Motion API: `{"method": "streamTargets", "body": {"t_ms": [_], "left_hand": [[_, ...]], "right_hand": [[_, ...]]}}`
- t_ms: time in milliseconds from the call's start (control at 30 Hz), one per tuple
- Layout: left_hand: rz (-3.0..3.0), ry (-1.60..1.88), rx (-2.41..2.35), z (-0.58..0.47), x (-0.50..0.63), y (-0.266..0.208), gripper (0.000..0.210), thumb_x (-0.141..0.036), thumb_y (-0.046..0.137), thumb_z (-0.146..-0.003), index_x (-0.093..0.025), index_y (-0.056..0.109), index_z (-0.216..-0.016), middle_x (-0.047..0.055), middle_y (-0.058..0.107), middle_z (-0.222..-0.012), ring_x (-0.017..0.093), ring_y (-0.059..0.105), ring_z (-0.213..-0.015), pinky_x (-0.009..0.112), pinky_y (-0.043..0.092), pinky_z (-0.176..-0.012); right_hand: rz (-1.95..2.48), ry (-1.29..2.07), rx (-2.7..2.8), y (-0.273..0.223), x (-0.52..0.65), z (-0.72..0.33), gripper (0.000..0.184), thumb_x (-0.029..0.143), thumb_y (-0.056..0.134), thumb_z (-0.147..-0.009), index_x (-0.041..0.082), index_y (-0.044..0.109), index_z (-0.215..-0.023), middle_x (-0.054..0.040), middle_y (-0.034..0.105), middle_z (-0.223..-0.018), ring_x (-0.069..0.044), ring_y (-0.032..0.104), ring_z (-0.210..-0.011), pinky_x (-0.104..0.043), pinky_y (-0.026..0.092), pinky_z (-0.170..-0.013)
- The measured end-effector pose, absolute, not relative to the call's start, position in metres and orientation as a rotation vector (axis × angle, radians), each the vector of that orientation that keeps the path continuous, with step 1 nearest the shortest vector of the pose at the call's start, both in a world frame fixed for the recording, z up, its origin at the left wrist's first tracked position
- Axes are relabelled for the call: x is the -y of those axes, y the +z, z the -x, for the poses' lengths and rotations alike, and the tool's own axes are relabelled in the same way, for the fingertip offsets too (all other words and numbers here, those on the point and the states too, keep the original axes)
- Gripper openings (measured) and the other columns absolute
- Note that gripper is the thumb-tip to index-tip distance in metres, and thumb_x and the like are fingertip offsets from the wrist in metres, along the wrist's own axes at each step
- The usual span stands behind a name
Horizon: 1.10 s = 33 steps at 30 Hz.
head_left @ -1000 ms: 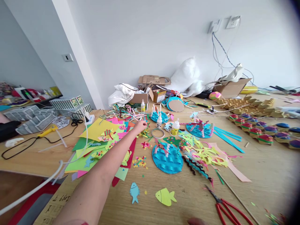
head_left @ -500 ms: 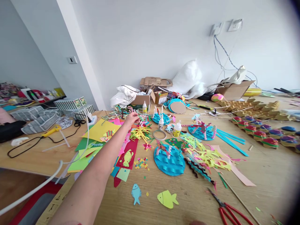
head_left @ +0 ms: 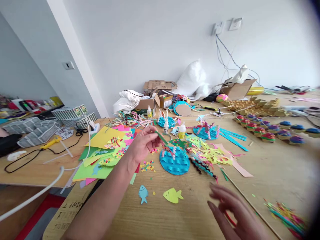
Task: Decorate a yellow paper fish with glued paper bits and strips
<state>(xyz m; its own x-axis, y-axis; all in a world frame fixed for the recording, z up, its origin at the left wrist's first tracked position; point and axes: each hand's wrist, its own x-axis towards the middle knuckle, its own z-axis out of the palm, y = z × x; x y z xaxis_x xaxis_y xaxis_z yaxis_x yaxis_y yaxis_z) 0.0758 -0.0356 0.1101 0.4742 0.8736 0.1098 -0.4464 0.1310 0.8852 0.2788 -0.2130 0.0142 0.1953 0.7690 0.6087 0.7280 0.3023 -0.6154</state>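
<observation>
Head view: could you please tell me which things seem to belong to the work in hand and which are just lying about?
Probably in use:
- green strip, held in the left hand
- blue fish and lime fish, lying between the arms

Apparently just lying about:
- power strip
- white bag
- egg trays

wall sockets (head_left: 235, 24) | cardboard box (head_left: 236, 90) below | yellow tool (head_left: 51, 142), left | white bundle (head_left: 192, 76), rear

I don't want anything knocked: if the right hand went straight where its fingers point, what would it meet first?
Probably the blue disc, ahead and to the left, though the height of the right hand is unclear and it might brush the twisted cords first.
</observation>
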Motion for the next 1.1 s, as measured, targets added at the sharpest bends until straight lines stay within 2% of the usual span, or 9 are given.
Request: {"method": "streamTargets", "body": {"t_ms": [67, 133, 200, 267, 600, 733, 833, 933, 1100], "left_hand": [[-0.978, 0.973, -0.494, -0.084, 0.064, 0.104, 0.018, -0.016, 0.065, -0.065, -0.017, 0.051, -0.078, -0.001, 0.063, -0.069, 0.009, 0.06, -0.059, 0.017, 0.047, -0.052], [-0.908, 0.954, -0.513, -0.091, 0.083, 0.095, 0.018, -0.016, 0.065, -0.065, -0.017, 0.052, -0.078, -0.001, 0.063, -0.069, 0.008, 0.06, -0.058, 0.016, 0.047, -0.052], [-0.83, 0.963, -0.531, -0.095, 0.097, 0.087, 0.018, -0.017, 0.066, -0.065, -0.017, 0.053, -0.077, -0.002, 0.063, -0.068, 0.008, 0.06, -0.058, 0.015, 0.047, -0.052], [-0.756, 0.973, -0.536, -0.099, 0.106, 0.079, 0.018, -0.017, 0.067, -0.064, -0.017, 0.054, -0.077, -0.002, 0.064, -0.067, 0.008, 0.061, -0.058, 0.015, 0.048, -0.053], [-0.572, 0.93, -0.561, -0.109, 0.122, 0.057, 0.016, -0.015, 0.066, -0.064, -0.017, 0.054, -0.075, 0.0, 0.065, -0.071, 0.008, 0.061, -0.064, 0.014, 0.047, -0.055], [-0.649, 0.939, -0.558, -0.109, 0.123, 0.057, 0.015, -0.019, 0.067, -0.065, -0.018, 0.057, -0.077, 0.0, 0.064, -0.078, 0.011, 0.061, -0.071, 0.017, 0.046, -0.058], [-0.936, 1.009, -0.59, -0.108, 0.125, 0.058, 0.019, -0.022, 0.065, -0.068, -0.02, 0.06, -0.086, 0.002, 0.063, -0.091, 0.015, 0.059, -0.085, 0.022, 0.045, -0.071], [-1.249, 0.988, -0.662, -0.109, 0.127, 0.052, 0.029, -0.022, 0.066, -0.068, -0.022, 0.061, -0.096, 0.003, 0.062, -0.099, 0.017, 0.056, -0.093, 0.025, 0.042, -0.082], [-1.306, 0.913, -0.628, -0.114, 0.128, 0.036, 0.019, -0.023, 0.064, -0.07, -0.022, 0.064, -0.089, 0.003, 0.065, -0.091, 0.016, 0.058, -0.086, 0.025, 0.044, -0.077]], "right_hand": [[1.359, -0.083, 1.619, 0.042, 0.204, -0.274, 0.03, 0.023, 0.054, -0.078, 0.024, 0.052, -0.108, -0.01, 0.057, -0.109, -0.018, 0.061, -0.078, -0.029, 0.051, -0.06], [1.292, -0.164, 1.701, 0.058, 0.194, -0.266, 0.037, 0.022, 0.055, -0.078, 0.024, 0.048, -0.114, -0.0109, 0.055, -0.112, -0.024, 0.055, -0.098, -0.034, 0.052, -0.069], [1.26, -0.17, 1.741, 0.061, 0.184, -0.257, 0.038, 0.02, 0.055, -0.078, 0.023, 0.046, -0.116, -0.0114, 0.054, -0.113, -0.024, 0.052, -0.104, -0.039, 0.049, -0.079], [1.241, -0.19, 1.735, 0.057, 0.176, -0.251, 0.036, 0.019, 0.055, -0.078, 0.022, 0.047, -0.113, -0.0108, 0.056, -0.108, -0.023, 0.053, -0.101, -0.041, 0.047, -0.082], [1.269, -0.242, 1.668, 0.045, 0.168, -0.245, 0.012, 0.017, 0.055, -0.079, 0.021, 0.057, -0.09, -0.0061, 0.063, -0.085, -0.019, 0.059, -0.079, -0.032, 0.049, -0.068], [1.303, -0.003, 1.587, 0.045, 0.17, -0.245, 0.007, 0.019, 0.053, -0.08, 0.021, 0.057, -0.085, -0.0036, 0.064, -0.08, -0.017, 0.059, -0.075, -0.029, 0.048, -0.067], [1.305, 0.311, 1.431, 0.045, 0.171, -0.246, 0.006, 0.025, 0.055, -0.078, 0.02, 0.057, -0.078, -0.0013, 0.062, -0.071, -0.015, 0.058, -0.066, -0.026, 0.047, -0.06], [1.225, 0.612, 1.216, 0.045, 0.17, -0.248, 0.014, 0.032, 0.06, -0.073, 0.019, 0.058, -0.074, -0.0001, 0.06, -0.065, -0.013, 0.056, -0.059, -0.024, 0.045, -0.055], [1.12, 0.894, 1.001, 0.043, 0.17, -0.25, 0.019, 0.033, 0.067, -0.066, 0.018, 0.059, -0.072, 0.0009, 0.06, -0.065, -0.012, 0.055, -0.06, -0.022, 0.045, -0.056]]}}
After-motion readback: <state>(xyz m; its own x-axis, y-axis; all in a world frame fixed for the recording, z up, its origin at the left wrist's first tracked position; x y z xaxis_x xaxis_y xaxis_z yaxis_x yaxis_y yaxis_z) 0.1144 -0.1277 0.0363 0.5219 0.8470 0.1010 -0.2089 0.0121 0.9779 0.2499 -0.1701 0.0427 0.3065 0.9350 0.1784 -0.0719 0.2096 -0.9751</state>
